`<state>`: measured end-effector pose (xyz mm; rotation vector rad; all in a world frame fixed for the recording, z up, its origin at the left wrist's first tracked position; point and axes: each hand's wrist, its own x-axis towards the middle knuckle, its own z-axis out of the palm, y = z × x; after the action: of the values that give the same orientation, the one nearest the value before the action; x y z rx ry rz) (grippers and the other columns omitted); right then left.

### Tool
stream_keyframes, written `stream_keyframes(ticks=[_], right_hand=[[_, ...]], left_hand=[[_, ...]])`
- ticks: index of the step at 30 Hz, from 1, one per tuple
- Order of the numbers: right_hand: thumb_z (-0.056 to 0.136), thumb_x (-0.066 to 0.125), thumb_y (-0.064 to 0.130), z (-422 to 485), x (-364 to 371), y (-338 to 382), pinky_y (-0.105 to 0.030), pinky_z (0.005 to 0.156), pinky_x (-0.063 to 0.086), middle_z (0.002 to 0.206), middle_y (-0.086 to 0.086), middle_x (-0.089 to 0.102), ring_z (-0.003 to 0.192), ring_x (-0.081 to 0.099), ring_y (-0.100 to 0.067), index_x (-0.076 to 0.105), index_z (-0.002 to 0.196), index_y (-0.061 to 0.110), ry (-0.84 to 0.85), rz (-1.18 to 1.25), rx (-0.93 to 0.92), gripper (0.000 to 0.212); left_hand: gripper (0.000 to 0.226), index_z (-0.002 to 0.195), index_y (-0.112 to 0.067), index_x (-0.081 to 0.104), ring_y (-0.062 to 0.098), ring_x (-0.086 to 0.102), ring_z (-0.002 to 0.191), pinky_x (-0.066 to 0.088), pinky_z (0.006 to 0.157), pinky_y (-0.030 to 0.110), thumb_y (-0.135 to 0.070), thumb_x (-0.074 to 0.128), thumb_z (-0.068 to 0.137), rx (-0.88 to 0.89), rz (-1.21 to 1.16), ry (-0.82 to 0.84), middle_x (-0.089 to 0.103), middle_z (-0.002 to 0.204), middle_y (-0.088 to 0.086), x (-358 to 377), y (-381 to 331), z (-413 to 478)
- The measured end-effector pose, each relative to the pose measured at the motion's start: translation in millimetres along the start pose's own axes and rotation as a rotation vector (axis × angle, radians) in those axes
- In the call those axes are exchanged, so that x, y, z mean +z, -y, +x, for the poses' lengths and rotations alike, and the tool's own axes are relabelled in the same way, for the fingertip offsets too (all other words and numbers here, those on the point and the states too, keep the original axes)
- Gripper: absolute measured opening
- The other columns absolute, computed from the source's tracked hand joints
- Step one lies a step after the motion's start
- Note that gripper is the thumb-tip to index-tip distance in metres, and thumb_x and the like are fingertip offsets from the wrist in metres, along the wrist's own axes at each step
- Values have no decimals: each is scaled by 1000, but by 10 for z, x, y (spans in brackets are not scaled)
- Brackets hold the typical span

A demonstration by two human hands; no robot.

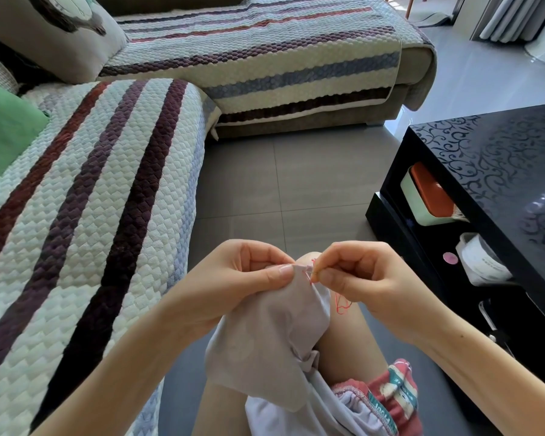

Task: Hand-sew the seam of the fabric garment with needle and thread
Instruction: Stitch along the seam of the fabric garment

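A pale lilac fabric garment [268,338] hangs from my hands over my knee, low in the middle of the view. My left hand [233,278] pinches its top edge between thumb and fingers. Just to the right, my right hand [356,278] pinches a thin needle [309,271] whose tip sits at the seam beside my left thumb. Red thread [342,305] loops down from the seam below my right hand. Short red stitches show along the fabric edge.
A striped quilted sofa cover [85,196] runs along my left, with a green cushion [4,130] on it. A glossy black coffee table [491,171] stands at the right, boxes on its lower shelf. Grey floor tiles [280,184] lie ahead.
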<state>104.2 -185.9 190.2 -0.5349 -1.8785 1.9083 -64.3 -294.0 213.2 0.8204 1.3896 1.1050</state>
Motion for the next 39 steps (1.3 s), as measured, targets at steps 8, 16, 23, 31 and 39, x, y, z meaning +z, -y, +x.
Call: stream_keyframes(ticks=[8,16,23,31,39], right_hand=[[79,58,3,38,14,-18,-8,54,40,62,8,62,56,53,2,65,71,12,75,62,-9,14],[83,60,16,26,-97,-164,-28,46,42,58,-4,57,49,49,-18,60,80,1,4,-16,17,15],[87,68,26,30,-32,-185,-25,60,53,68,-2,68,62,65,-13,66,80,8,-107,-126,-109,19],[90,60,31,65,36,-150,-41,81,49,106,0,66,100,59,-20,74,81,16,-320,-857,-638,22],[93,52,28,-10,97,200,-28,87,51,82,-2,69,83,69,-20,59,90,23,-38,-67,-452,10]], left_hand=[[13,74,-13,76,8,63,64,49,58,16,-18,65,78,-35,-27,76,69,71,3,22,38,21],[13,68,-18,76,4,63,64,48,58,13,-20,65,75,14,-45,2,70,70,-1,4,88,37],[19,82,-8,76,14,67,81,53,75,23,-23,67,74,29,-3,-80,75,88,11,81,178,131],[12,84,-9,74,4,65,70,48,64,13,-8,64,90,86,121,-57,73,76,-1,139,148,166],[16,79,-8,71,-7,52,56,38,58,8,-9,62,92,106,355,-195,61,55,-18,96,282,225]])
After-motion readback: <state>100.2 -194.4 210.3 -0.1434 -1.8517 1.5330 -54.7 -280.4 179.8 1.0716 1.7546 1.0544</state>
